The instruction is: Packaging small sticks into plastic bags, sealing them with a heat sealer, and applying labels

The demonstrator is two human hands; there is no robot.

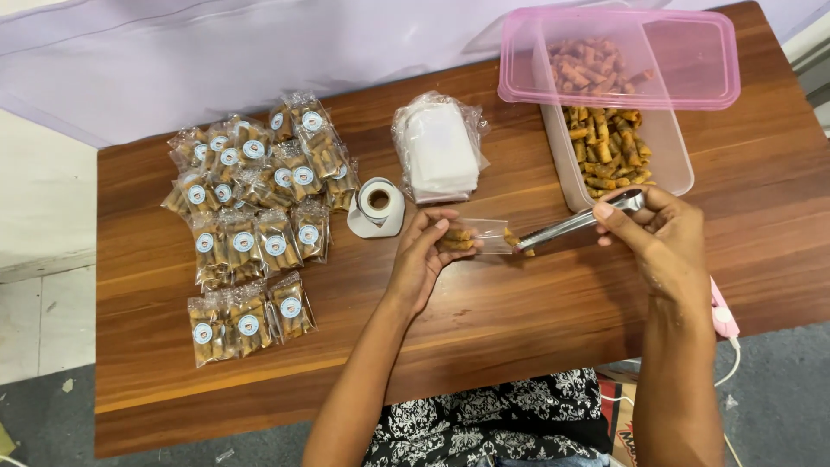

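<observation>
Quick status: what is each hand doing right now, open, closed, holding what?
Left hand: closed on a small clear bag with rolls inside.
Right hand: closed on metal tongs, tips at the bag's mouth with a roll.

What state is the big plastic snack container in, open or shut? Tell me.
Open. The pink lid sits askew over the far part of the clear container, leaving the near part uncovered, with brown rolled snacks exposed inside.

Dozens of small sealed snack packets (251, 220), each bearing a round sticker, lie clustered on the left of a wooden table (519, 303). A roll of stickers (378, 206) sits beside a stack of empty clear bags (439, 149). A pink device (723, 313) rests at the table's right edge.
</observation>
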